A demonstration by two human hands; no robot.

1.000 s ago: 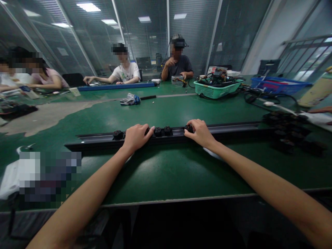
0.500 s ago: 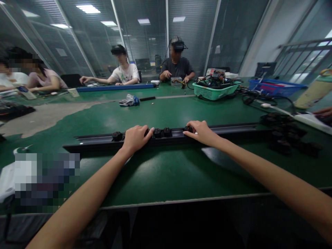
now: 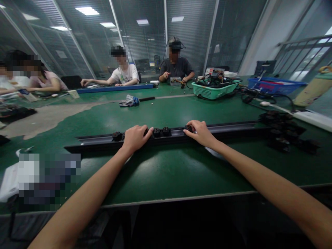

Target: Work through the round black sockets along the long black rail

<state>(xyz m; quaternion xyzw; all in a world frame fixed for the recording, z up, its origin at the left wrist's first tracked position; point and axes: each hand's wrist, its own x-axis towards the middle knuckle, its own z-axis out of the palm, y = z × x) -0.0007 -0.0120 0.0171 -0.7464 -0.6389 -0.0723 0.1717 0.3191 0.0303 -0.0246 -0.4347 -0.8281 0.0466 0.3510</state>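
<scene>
In the head view, our right hand (image 3: 199, 132) grasps a black socket-like block (image 3: 188, 128) at the long black rail (image 3: 233, 130) lying on our green counter (image 3: 166, 176); our left hand (image 3: 135, 137) covers the rail farther left, its grip unclear.

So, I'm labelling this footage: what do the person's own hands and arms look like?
The left hand and right hand are ungloved. Both slim forearms are bare, with no sleeve, watch, cable or marking showing. A ring can't be ruled out.

I have both bare arms (image 3: 85, 200) stretched forward, my left hand (image 3: 135, 138) palm-down, my right hand (image 3: 200, 133) closed in a pinch.
</scene>
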